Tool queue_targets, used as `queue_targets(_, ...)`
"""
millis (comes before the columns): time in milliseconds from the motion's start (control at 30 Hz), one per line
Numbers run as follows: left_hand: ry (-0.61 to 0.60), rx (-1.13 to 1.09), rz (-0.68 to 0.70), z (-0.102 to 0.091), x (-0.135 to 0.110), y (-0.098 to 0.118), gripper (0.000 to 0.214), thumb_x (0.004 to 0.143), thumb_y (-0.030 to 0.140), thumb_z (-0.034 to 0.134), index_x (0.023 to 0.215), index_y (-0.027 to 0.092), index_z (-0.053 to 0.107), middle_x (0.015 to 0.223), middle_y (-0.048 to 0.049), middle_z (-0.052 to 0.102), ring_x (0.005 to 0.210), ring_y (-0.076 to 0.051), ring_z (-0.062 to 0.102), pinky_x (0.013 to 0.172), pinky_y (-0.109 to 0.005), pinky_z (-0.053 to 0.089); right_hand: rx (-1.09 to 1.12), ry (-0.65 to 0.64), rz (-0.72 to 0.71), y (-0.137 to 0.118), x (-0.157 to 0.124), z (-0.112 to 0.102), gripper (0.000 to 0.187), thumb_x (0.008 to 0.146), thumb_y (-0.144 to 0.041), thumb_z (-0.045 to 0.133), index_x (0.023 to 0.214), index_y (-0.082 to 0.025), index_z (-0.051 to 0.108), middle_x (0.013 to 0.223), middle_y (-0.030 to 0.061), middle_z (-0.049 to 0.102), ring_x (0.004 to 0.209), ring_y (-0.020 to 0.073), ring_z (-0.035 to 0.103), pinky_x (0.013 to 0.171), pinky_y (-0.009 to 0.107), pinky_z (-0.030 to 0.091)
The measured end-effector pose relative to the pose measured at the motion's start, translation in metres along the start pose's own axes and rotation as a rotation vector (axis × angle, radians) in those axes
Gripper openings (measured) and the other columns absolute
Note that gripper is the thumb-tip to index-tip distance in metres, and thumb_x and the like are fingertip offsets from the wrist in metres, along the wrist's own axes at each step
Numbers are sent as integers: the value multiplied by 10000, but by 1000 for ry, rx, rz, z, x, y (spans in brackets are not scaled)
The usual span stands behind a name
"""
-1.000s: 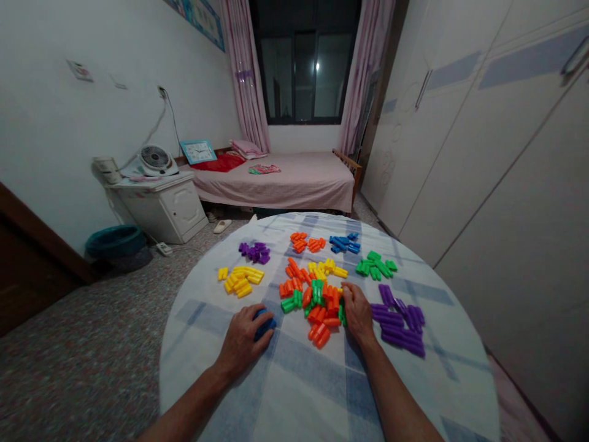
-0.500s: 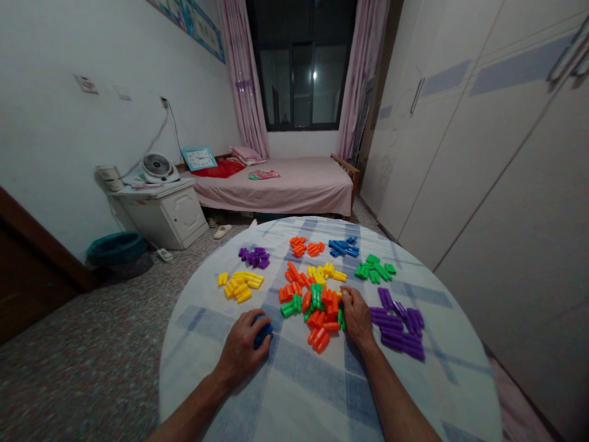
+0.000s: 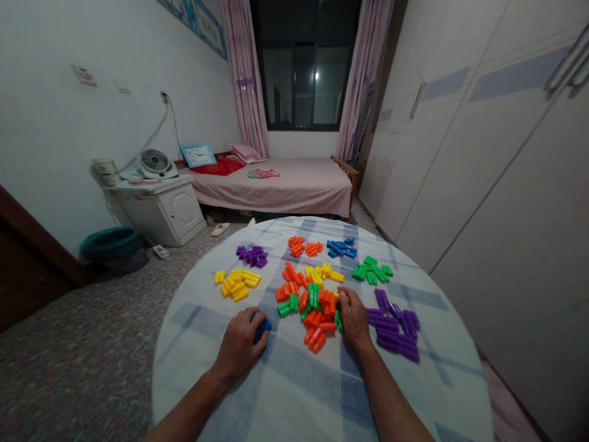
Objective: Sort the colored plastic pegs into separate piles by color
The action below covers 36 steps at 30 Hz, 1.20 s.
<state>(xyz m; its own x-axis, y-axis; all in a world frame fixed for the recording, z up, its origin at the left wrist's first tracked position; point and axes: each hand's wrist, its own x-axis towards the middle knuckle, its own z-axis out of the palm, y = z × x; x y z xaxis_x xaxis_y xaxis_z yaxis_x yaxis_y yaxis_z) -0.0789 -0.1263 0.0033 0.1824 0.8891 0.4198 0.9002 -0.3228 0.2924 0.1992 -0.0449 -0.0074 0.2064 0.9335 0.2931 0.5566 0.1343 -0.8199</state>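
Note:
My left hand (image 3: 240, 344) rests on the tablecloth, its fingers curled round blue plastic tube pieces (image 3: 262, 326). My right hand (image 3: 355, 314) lies against the right side of a mixed pile, fingers bent together. A bit of yellow shows by its fingertips, but what they grip is mostly hidden. In that pile are orange tube pieces (image 3: 315, 339) and green ones (image 3: 313, 296), with yellow pieces (image 3: 322, 272) behind. Long purple tubes (image 3: 398, 344) lie just right of my right hand. Another yellow group (image 3: 240, 283) sits beyond my left hand.
Farther back on the round table (image 3: 202, 380) are small purple pieces (image 3: 252, 256), orange pieces (image 3: 297, 247), blue pieces (image 3: 341, 248) and green pieces (image 3: 372, 270). Beyond stand a bed (image 3: 285, 190), a white cabinet (image 3: 175, 215) with a fan, and a wardrobe (image 3: 460, 153).
The whole view has shifted slightly. Both hands stay at nearly the same places, the left still round the blue pieces, the right still beside the mixed pile.

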Motion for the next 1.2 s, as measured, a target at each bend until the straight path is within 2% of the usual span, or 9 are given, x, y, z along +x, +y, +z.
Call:
queue_targets(200, 27, -163, -38, -7, 0, -1, 245, 749, 231, 564, 991, 200, 579, 1008, -70, 599, 947, -217, 586, 848, -364, 491, 13, 5, -20, 1, 0, 1, 421, 871, -410, 316, 1032, -160, 614, 1059, 104, 641, 990, 218, 584, 920, 377, 414)
queue_targets(267, 46, -223, -64, -10, 1, 1, 250, 754, 239, 566, 1001, 203, 575, 998, -59, 607, 943, -207, 594, 847, -347, 497, -12, 80, -79, -1, -1, -1, 397, 876, -392, 335, 1045, -152, 602, 1057, 112, 626, 1006, 226, 563, 930, 408, 410)
queue_targets(400, 93, -310, -53, -20, 18, 17, 271, 742, 224, 576, 1013, 209, 575, 987, -46, 613, 937, -197, 597, 845, -337, 499, -43, 292, -339, -16, -10, -6, 335, 877, -317, 399, 1118, -151, 561, 1160, 122, 553, 1150, 235, 466, 1017, 473, 340)
queue_targets(533, 135, -414, 65, -22, 47, 49, 271, 724, 169, 582, 993, 206, 578, 952, -43, 602, 915, -182, 588, 833, -323, 497, 182, 188, -409, -44, -29, -4, 285, 879, -266, 439, 1129, -205, 561, 1180, 83, 543, 1166, 201, 467, 1040, 447, 336)
queue_targets(600, 192, -475, 101, -17, 59, 66, 283, 727, 150, 581, 1005, 202, 568, 962, -49, 593, 926, -178, 580, 835, -319, 495, 388, 70, -297, -59, -40, -1, 275, 872, -291, 476, 1121, -227, 577, 1188, 63, 551, 1170, 191, 473, 1059, 422, 324)
queue_targets(800, 295, -485, 309, 13, 71, 100, 378, 744, 180, 572, 1121, 192, 548, 1127, -107, 552, 1044, -217, 544, 891, -363, 472, 1150, -304, 414, -87, -60, 3, 393, 758, -477, 635, 1078, -249, 627, 1121, 19, 646, 1116, 179, 557, 935, 318, 469)
queue_targets(867, 297, -440, 335, 19, 72, 105, 378, 774, 230, 559, 1149, 191, 543, 1141, -117, 555, 1043, -233, 543, 891, -392, 464, 1319, -319, 561, -90, -60, 2, 389, 732, -491, 660, 1010, -219, 653, 1040, 21, 684, 1018, 164, 616, 847, 276, 518)
queue_targets(1000, 286, -371, 371, 25, 74, 106, 437, 834, 294, 510, 1261, 204, 488, 1213, -125, 540, 1121, -256, 511, 953, -445, 411, 1570, -233, 803, -91, -48, -2, 214, 735, -313, 688, 911, -192, 670, 914, -1, 715, 804, 94, 665, 686, 164, 542)
queue_targets(1200, 315, -353, 433, 35, 73, 95, 489, 901, 332, 407, 1378, 228, 374, 1386, -130, 418, 1270, -265, 399, 1034, -479, 326, 1690, -274, 961, -92, -34, -5, 164, 815, -180, 572, 961, -163, 645, 862, 22, 711, 820, 99, 676, 746, 185, 550)
